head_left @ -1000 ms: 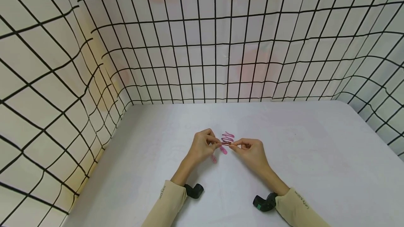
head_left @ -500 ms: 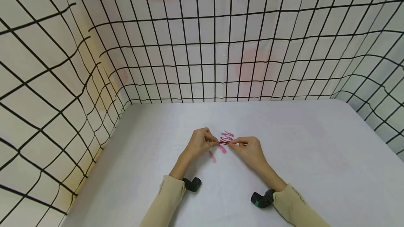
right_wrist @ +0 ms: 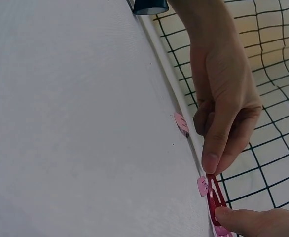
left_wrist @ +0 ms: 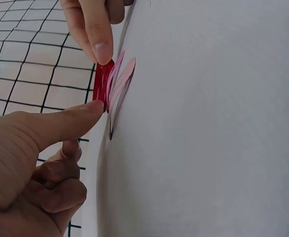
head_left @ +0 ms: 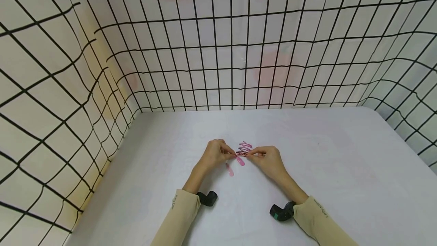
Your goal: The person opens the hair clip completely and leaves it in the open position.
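Note:
A dark red snap hair clip [head_left: 241, 154] hangs between my two hands, just over the white table. Thumb and finger of my left hand [head_left: 212, 156] pinch one end; in the left wrist view the red clip [left_wrist: 101, 81] shows its narrow shape. My right hand [head_left: 270, 159] pinches the opposite end, and the right wrist view shows the clip [right_wrist: 212, 200] tilted. Behind it lies a row of pink clips [head_left: 245, 146], set in a zigzag. Nearer me are a bright pink clip [head_left: 240, 161] and a pale pink clip [head_left: 230, 170] lying apart.
Black wire mesh [head_left: 218, 60] walls the white table [head_left: 327, 177] at the back and on both sides, with pale cloth behind it. Black wrist cameras, such as the left one [head_left: 208, 199], sit at the sleeve cuffs.
The head view has shifted slightly. My left hand has drawn a little to the left, baring more of the pale pink clip. Both hands keep their pinch on the red hair clip.

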`<state>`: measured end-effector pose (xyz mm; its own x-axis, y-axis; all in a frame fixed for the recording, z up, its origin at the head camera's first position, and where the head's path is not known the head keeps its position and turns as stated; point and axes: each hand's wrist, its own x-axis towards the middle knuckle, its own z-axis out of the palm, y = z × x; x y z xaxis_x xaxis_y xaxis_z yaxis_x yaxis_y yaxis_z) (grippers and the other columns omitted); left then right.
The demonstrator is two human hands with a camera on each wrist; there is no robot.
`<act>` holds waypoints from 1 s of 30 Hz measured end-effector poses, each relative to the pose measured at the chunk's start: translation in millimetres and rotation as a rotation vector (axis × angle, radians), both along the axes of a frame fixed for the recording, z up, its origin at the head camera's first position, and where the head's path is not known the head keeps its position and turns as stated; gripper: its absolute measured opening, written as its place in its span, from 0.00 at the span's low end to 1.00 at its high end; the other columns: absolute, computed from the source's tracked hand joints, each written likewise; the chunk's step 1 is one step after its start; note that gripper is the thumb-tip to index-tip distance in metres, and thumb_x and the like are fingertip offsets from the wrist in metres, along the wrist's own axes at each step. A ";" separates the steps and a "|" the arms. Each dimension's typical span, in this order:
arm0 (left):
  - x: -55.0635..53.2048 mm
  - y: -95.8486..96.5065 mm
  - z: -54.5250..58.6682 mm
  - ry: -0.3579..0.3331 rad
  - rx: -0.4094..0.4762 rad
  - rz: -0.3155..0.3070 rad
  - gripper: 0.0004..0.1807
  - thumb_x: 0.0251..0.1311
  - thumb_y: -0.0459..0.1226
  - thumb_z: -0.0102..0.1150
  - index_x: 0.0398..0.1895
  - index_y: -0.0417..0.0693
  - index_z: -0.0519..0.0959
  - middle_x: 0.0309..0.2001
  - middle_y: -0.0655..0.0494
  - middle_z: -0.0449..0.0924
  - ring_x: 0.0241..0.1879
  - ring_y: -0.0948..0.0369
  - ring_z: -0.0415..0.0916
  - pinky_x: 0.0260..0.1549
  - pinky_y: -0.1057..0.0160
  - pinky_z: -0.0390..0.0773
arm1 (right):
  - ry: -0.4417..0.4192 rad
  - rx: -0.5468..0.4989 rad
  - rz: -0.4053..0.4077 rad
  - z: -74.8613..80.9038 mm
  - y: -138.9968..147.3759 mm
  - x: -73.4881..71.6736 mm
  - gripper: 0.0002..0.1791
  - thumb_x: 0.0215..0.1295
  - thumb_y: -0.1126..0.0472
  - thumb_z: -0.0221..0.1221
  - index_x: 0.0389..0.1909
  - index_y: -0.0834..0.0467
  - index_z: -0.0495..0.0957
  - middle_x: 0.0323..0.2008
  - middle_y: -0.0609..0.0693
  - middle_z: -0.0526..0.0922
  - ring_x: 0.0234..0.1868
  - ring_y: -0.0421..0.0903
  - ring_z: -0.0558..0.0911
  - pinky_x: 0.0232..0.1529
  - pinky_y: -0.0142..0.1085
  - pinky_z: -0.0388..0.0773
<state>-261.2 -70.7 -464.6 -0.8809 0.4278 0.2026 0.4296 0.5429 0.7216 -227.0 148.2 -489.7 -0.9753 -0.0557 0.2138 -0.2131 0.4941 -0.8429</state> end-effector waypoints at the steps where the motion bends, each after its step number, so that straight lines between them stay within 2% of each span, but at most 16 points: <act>1: 0.0 -0.1 -0.1 -0.003 0.006 -0.001 0.02 0.53 0.28 0.76 0.30 0.38 0.92 0.26 0.49 0.82 0.24 0.69 0.66 0.24 0.73 0.66 | -0.002 0.000 0.000 0.1 -0.2 0.0 0.03 0.59 0.64 0.74 0.32 0.59 0.92 0.11 0.39 0.60 0.16 0.34 0.57 0.21 0.28 0.53; 5: -0.8 -0.3 -1.5 0.001 0.022 -0.010 0.02 0.54 0.29 0.76 0.30 0.37 0.91 0.25 0.49 0.82 0.24 0.69 0.67 0.23 0.73 0.67 | -0.013 -0.001 -0.002 1.1 -0.9 -0.2 0.04 0.59 0.63 0.74 0.33 0.60 0.92 0.11 0.40 0.60 0.16 0.35 0.57 0.20 0.28 0.53; 12: -2.0 -0.1 -1.9 -0.003 0.022 0.017 0.02 0.53 0.27 0.76 0.30 0.36 0.91 0.26 0.48 0.83 0.25 0.69 0.67 0.24 0.73 0.68 | -0.011 0.007 -0.003 2.2 -2.4 -1.7 0.03 0.59 0.63 0.74 0.33 0.59 0.92 0.10 0.41 0.60 0.15 0.35 0.56 0.20 0.28 0.51; 22: -4.0 0.9 -4.3 -0.002 0.015 0.020 0.02 0.54 0.28 0.75 0.30 0.36 0.91 0.26 0.47 0.82 0.25 0.67 0.67 0.24 0.73 0.67 | -0.030 -0.001 -0.017 2.2 -3.1 -0.9 0.04 0.60 0.64 0.73 0.34 0.60 0.92 0.11 0.42 0.61 0.15 0.36 0.57 0.20 0.28 0.52; 30: -3.8 2.2 -5.8 -0.039 0.021 0.033 0.02 0.55 0.29 0.75 0.31 0.37 0.91 0.27 0.48 0.83 0.26 0.67 0.68 0.24 0.73 0.67 | -0.039 -0.019 -0.033 2.5 -1.4 1.9 0.04 0.60 0.63 0.73 0.34 0.59 0.92 0.11 0.41 0.59 0.15 0.36 0.56 0.20 0.28 0.51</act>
